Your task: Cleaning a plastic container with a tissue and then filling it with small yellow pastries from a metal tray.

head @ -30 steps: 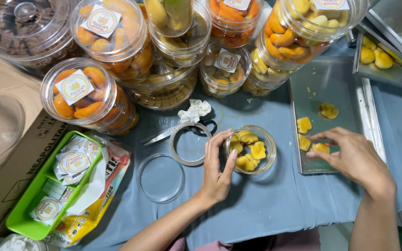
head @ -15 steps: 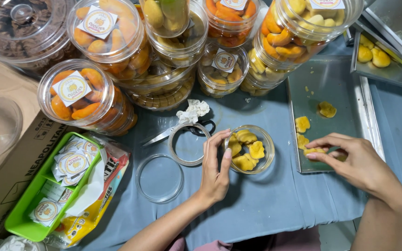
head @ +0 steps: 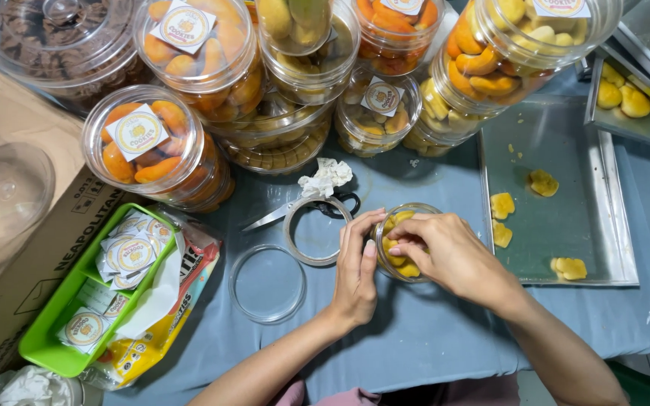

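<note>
A small clear jar (head: 408, 210) with yellow cookies inside stands on the blue cloth near the middle. My left hand (head: 356, 274) cups the jar's left side. My right hand (head: 449, 252) is over the jar's mouth, its fingertips pinched on a yellow cookie (head: 402, 265) at the top of the jar. Several more yellow cookies (head: 502, 204) lie on a flat metal tray (head: 566, 135) just right of the jar.
A clear ring (head: 289, 225), scissors (head: 263, 219) and a round clear lid (head: 267, 283) lie left of the jar. Large filled cookie jars (head: 161, 150) crowd the back. A green tray of round stickers (head: 62, 334) sits at the left, with a second metal tray (head: 641, 124) at the far right.
My right hand has moved left from the metal tray to the jar's mouth. My left hand has stayed against the jar.
</note>
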